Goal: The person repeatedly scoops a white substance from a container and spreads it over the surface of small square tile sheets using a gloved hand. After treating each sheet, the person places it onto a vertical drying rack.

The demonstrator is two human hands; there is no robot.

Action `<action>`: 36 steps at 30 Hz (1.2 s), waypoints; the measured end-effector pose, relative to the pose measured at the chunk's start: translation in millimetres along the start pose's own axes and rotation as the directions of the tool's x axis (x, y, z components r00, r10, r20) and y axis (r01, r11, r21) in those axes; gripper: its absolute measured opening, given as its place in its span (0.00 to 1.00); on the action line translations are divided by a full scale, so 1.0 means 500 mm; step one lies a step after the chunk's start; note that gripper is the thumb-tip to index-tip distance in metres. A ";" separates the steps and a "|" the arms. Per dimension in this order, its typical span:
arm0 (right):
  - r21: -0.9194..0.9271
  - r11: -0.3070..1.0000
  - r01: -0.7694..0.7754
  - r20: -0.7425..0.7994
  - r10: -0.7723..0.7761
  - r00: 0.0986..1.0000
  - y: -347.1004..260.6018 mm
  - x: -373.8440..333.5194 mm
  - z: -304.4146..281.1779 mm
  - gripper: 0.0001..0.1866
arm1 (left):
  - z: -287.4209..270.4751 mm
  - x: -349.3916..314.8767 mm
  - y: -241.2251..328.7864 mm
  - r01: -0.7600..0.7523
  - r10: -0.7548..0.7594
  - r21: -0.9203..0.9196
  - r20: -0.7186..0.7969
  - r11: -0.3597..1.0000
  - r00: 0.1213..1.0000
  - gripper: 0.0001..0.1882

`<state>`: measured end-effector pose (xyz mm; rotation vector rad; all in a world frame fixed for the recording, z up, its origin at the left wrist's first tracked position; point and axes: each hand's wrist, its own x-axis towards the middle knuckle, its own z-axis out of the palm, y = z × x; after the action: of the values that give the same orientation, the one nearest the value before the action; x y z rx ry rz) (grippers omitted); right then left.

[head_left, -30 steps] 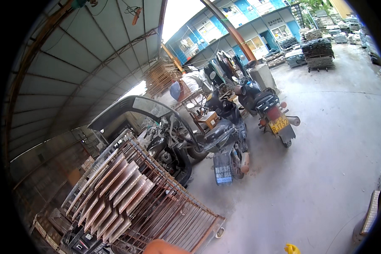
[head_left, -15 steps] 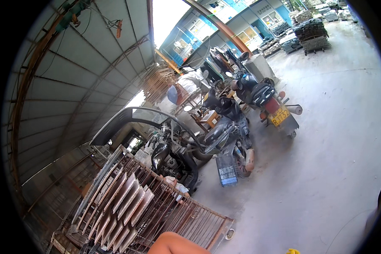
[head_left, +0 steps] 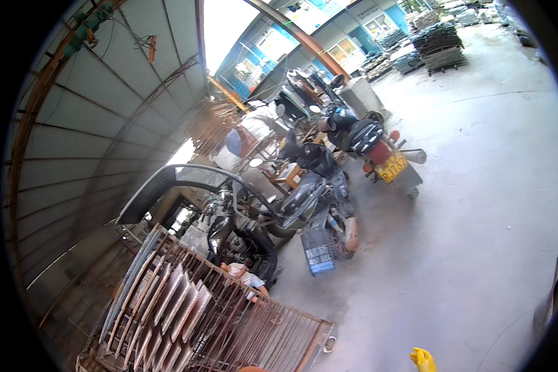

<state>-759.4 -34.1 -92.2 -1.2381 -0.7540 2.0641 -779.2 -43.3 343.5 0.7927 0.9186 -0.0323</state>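
A yellow glove pokes up at the bottom edge, right of centre, and that is all that shows of a hand. Which hand it is, I cannot tell, and the fingers are cut off by the edge, so whether they are open or holding anything cannot be told either. A sliver of skin tone sits at the very bottom, left of the glove, too little to read.

Nearest to it, the rusty metal rack fills the lower left, its bars tilted, with pale flat slabs stacked on edge in rows inside. Just beyond the rack's right corner, a small ring lies on the concrete floor.

Behind the rack, a person in a pale top is low down beside a dark motor tricycle with a curved canopy. A grey motorbike stands next to it, and a blue crate rests at its rear wheel. Further back, a red-tailed motorbike is parked, well apart from the glove. The corrugated roof arches over the left; blue buildings stand far off.
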 end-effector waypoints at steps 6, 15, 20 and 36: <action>0.133 0.976 0.170 -0.180 -0.145 0.973 -0.023 -0.023 -0.056 0.19 | -0.034 -0.111 -0.124 -0.063 0.065 0.230 -0.004 0.971 0.998 0.11; 0.038 0.932 0.361 -0.432 -0.311 0.847 -0.053 -0.184 -0.136 0.19 | -0.065 -0.241 -0.212 -0.097 0.088 0.005 0.368 0.995 0.926 0.08; -0.133 0.939 0.316 -0.510 -0.339 0.791 -0.090 -0.383 -0.097 0.19 | -0.166 -0.153 -0.367 -0.127 0.116 -0.099 -0.106 0.987 0.988 0.07; -0.104 0.756 0.646 -0.937 -0.292 0.191 0.222 -0.939 -0.498 0.17 | 0.206 0.372 -0.367 -0.167 0.155 0.423 0.064 0.890 0.986 0.23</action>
<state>-380.7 -415.1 -11.9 -1.4418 -0.1478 0.6219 -654.4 -185.0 135.9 1.2744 0.8250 -0.1027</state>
